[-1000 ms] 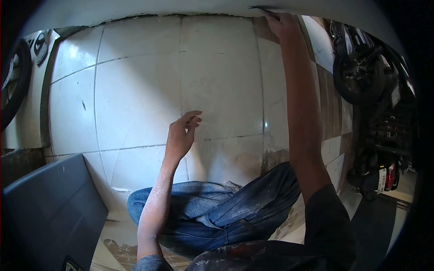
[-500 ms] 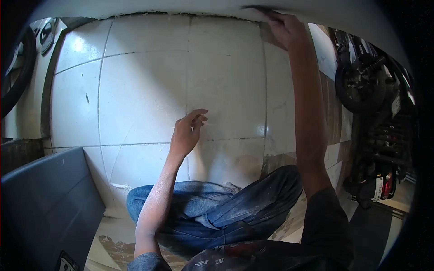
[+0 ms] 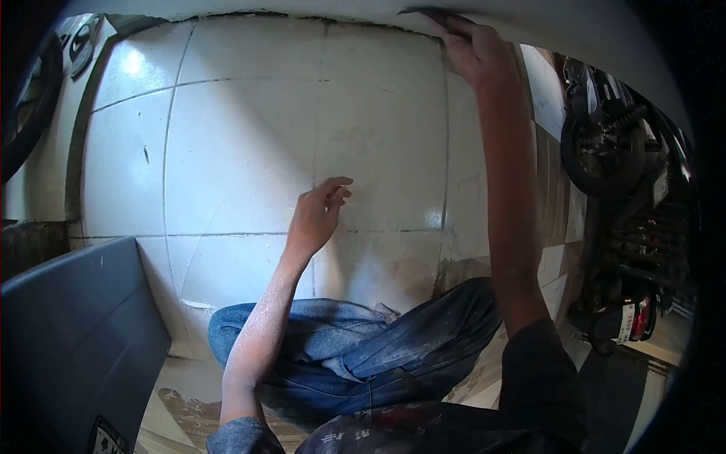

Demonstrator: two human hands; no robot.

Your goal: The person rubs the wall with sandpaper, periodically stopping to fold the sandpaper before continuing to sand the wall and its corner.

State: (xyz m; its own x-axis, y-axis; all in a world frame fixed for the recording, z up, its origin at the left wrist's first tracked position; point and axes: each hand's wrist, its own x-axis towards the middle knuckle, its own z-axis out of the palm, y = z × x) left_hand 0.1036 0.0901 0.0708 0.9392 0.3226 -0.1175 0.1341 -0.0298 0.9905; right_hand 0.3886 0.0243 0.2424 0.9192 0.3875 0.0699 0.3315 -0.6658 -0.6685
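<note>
My right hand [image 3: 480, 57] is raised at the top right, closed round a thin dark sheet [image 3: 435, 15] that lies against the pale wall [image 3: 302, 7]. What the sheet is made of cannot be told. My left hand [image 3: 318, 216] hovers over the tiled floor [image 3: 242, 159] near the middle of the view, its fingers loosely curled and apart, with nothing seen between them. Pale dust covers my left forearm. My crossed legs in blue jeans [image 3: 408, 340] are below both hands.
A grey plastic panel or bin [image 3: 76, 325] stands at the lower left. A dark wheel [image 3: 34, 113] shows at the left edge. Motorcycles [image 3: 605, 144] are parked along the right side. A dark joint runs where the floor meets the wall.
My right hand and the dark sheet have shifted slightly left along the wall. My left hand is a little further right, its fingers still loosely curled. The whole view has tilted slightly.
</note>
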